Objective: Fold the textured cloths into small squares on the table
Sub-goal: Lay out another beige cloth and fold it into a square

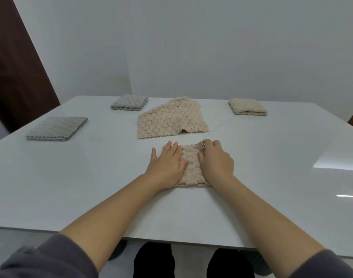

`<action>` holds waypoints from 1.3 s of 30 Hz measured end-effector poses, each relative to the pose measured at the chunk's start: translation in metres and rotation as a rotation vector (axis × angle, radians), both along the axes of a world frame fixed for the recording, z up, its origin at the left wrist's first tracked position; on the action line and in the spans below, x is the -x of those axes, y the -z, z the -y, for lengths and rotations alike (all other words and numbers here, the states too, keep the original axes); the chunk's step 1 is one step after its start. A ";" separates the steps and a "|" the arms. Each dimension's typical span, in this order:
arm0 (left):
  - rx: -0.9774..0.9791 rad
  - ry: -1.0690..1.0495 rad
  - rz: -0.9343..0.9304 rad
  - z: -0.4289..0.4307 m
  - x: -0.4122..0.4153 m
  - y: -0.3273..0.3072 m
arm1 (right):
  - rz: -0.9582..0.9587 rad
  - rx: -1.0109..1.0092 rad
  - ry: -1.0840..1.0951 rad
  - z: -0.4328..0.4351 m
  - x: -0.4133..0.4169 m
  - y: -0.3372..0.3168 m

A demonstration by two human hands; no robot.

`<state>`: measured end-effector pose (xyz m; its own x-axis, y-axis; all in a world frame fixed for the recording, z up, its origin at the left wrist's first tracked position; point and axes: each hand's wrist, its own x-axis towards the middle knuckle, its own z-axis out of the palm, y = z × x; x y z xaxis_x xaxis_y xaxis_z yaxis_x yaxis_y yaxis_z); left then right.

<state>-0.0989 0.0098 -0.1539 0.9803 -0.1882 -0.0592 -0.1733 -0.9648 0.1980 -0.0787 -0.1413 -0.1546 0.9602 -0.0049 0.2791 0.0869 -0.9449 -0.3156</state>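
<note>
My left hand (167,163) lies flat on the beige cloth (190,163). Its fingers (172,149) are straight and together, pressing the cloth's left half onto the counter (272,157) so the layers cannot slide. My right hand (215,159) covers the right half. Its fingers (211,144) curl over the far right corner and seem to pinch the edge there, I judge to pull that corner square with the layers beneath. The cloth sits directly in front of me, already doubled over, with stacked layers showing along its near edge.

I place everything else from this cloth. Just beyond it lies the spread cloth (171,121), larger and beige, with its far corner bunched and a small hump at its near edge; it is not yet folded. Beyond and to the right, well apart, sits a finished beige square (248,106). To the left, well apart, is the near grey square (57,128), and beyond that the far grey square (129,102). I take it the finished ones are set out wide so the middle is left for working.

By my reckoning this cloth needs only a final squaring, and the spread cloth comes next.
</note>
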 end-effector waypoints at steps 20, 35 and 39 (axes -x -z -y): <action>0.886 -0.232 -0.239 -0.060 0.021 -0.027 | -0.098 0.200 -0.180 -0.002 -0.008 -0.022; 0.816 -0.096 -0.554 -0.051 0.025 -0.039 | -0.235 0.114 -0.305 -0.009 -0.001 0.008; 0.753 -0.040 -0.565 -0.049 0.023 -0.043 | -0.230 0.115 -0.303 -0.008 -0.003 0.010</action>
